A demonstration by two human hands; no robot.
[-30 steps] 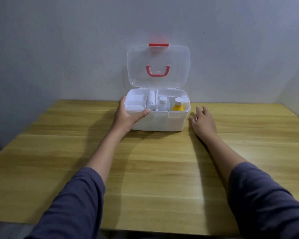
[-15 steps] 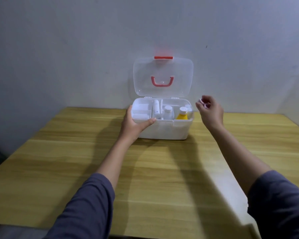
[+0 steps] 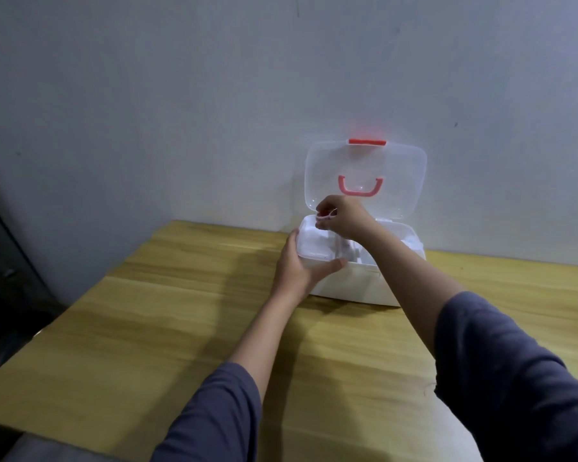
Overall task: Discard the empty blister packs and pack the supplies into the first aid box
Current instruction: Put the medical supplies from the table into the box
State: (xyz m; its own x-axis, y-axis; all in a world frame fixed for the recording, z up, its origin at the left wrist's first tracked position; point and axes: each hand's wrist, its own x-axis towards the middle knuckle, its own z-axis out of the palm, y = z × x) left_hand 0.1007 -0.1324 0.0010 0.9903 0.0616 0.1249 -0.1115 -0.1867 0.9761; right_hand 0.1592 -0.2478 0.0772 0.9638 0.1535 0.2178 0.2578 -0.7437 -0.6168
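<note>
The left hand [image 3: 299, 268] grips the front-left corner of the open first aid box [image 3: 357, 281] on the wooden table [image 3: 181, 311]. The right hand [image 3: 344, 216] hovers over the box, fingers pinched on a small pale item [image 3: 327, 215] — too small to identify — its forearm hiding most compartments.

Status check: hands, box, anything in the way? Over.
Left hand grips front-left corner of first aid box, lid open. Right hand over left compartment, pinching a small pale item, too small to identify. Table unobstructed.
</note>
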